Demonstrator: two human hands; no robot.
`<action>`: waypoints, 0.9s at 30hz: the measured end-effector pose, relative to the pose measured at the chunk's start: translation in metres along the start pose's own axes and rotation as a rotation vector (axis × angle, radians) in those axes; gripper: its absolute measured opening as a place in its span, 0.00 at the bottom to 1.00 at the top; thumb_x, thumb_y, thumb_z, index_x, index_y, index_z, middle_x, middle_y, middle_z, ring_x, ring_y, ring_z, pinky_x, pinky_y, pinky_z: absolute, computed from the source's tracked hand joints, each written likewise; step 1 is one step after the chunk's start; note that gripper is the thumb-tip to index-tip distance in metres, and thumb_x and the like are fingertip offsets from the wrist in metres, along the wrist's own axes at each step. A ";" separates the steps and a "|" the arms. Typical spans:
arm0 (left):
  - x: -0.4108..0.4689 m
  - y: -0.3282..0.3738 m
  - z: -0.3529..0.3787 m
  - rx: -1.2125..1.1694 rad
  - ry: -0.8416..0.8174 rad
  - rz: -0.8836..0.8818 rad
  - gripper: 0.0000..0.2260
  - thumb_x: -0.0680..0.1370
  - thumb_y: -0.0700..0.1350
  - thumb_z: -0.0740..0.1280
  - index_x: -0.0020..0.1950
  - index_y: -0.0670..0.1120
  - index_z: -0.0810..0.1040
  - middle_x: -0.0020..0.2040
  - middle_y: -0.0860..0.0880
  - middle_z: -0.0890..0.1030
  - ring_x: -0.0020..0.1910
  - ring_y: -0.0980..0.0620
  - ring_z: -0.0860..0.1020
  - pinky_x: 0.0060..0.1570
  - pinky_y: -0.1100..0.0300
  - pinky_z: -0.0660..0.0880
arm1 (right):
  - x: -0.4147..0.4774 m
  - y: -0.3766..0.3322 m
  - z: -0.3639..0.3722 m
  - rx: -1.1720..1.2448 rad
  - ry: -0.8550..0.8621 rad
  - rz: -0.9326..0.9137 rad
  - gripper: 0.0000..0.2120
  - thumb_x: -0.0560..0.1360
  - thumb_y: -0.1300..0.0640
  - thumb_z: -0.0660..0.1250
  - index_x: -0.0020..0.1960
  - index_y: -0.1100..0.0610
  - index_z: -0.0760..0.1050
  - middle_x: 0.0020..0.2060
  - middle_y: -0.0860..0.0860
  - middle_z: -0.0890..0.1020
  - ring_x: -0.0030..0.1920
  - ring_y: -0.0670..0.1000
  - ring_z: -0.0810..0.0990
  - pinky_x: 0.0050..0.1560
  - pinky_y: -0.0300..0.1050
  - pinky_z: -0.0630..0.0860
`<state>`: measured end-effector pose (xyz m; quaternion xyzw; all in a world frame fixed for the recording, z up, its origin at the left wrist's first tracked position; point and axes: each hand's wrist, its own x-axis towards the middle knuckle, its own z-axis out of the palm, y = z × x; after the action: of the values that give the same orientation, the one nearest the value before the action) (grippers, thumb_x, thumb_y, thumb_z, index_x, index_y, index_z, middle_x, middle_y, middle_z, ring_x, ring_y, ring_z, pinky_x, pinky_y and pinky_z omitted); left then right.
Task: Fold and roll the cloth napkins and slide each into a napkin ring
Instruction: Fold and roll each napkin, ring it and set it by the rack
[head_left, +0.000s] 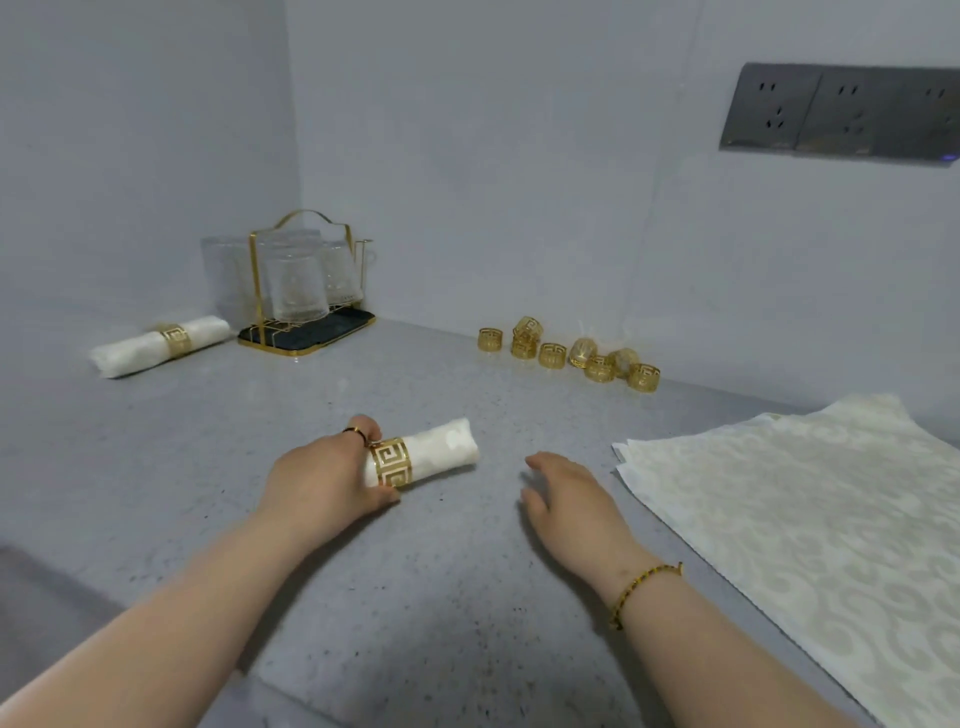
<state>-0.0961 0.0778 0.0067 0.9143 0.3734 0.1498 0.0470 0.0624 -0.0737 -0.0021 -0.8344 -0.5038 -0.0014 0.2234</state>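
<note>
With the left hand (322, 475) gripping a rolled napkin (441, 449) already in its ring (392, 462) on the counter (415, 571) and the right hand (566, 499) loose and empty, this roll looks done, so next probably comes setting it by the finished roll (156, 345) and taking a flat napkin (810, 509) and a spare ring (551, 355).

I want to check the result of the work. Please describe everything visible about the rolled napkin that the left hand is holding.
The rolled napkin is white cloth with a faint woven pattern, rolled into a short tube. It lies on the grey countertop, its free end pointing right and slightly away. A gold ring with a cut-out key pattern sits around it near its left end. The left hand grips that end, fingers touching the ring. The right hand is apart from it.
</note>
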 end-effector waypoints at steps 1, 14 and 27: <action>0.002 -0.014 -0.003 -0.001 0.003 -0.039 0.21 0.72 0.58 0.67 0.58 0.52 0.64 0.44 0.54 0.75 0.41 0.53 0.74 0.32 0.62 0.68 | 0.009 -0.009 0.006 -0.012 -0.018 -0.008 0.22 0.80 0.54 0.53 0.73 0.56 0.57 0.73 0.51 0.61 0.72 0.49 0.59 0.67 0.36 0.53; 0.059 -0.162 -0.021 0.011 0.078 -0.362 0.20 0.72 0.56 0.69 0.58 0.50 0.65 0.47 0.50 0.76 0.42 0.51 0.72 0.38 0.60 0.67 | 0.075 -0.063 0.073 -0.075 -0.122 -0.121 0.22 0.80 0.48 0.50 0.73 0.51 0.56 0.74 0.48 0.56 0.74 0.46 0.54 0.71 0.36 0.48; 0.147 -0.230 -0.004 0.213 0.193 -0.541 0.19 0.73 0.52 0.67 0.58 0.41 0.74 0.55 0.40 0.78 0.56 0.41 0.74 0.54 0.55 0.67 | 0.080 -0.059 0.075 -0.099 -0.126 -0.095 0.22 0.80 0.46 0.49 0.73 0.46 0.54 0.74 0.42 0.55 0.73 0.43 0.52 0.71 0.36 0.46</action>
<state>-0.1518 0.3456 0.0005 0.7631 0.6195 0.1782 -0.0466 0.0357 0.0447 -0.0299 -0.8181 -0.5551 0.0155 0.1494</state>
